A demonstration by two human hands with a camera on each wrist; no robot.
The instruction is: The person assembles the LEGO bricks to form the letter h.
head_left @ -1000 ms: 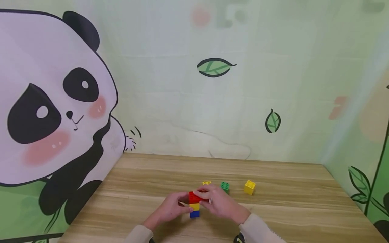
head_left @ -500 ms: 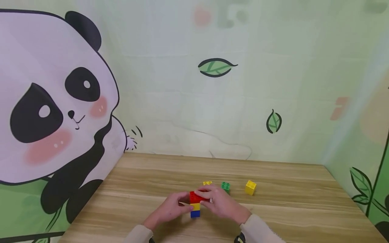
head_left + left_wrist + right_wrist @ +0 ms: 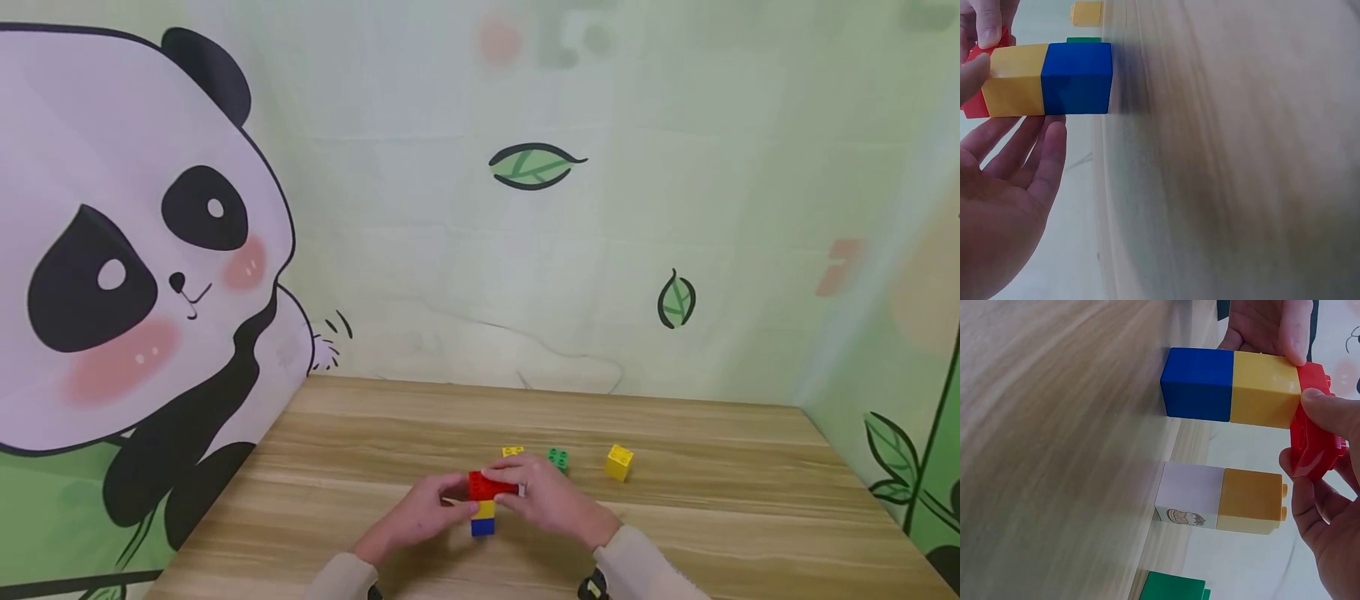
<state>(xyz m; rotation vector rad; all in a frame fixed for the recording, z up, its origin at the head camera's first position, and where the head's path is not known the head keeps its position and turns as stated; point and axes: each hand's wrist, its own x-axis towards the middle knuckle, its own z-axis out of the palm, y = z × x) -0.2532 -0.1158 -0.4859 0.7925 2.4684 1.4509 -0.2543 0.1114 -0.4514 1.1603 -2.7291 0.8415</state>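
Note:
A small stack stands upright on the wooden table: a blue block (image 3: 483,527) at the bottom, a yellow block (image 3: 485,510) above it and a longer red brick (image 3: 1317,440) on top. The red brick juts out past the stack on the right-hand side. My left hand (image 3: 420,515) grips the stack from the left, its thumb by the seam between yellow and red, fingers behind. From the other side my right hand (image 3: 551,500) pinches the red brick, thumb on its near face in the right wrist view. Fingers cover part of the red brick.
Behind the stack, a white block (image 3: 1190,495) with a printed picture carries a yellow block (image 3: 1252,497). A green block (image 3: 557,458) and another yellow block (image 3: 618,462) stand farther right. A panda-printed backdrop (image 3: 420,250) rises at the table's far edge.
Both hands keep their hold on the stack and red brick with barely any movement. The head view has shifted very slightly, and a little more of the red brick shows.

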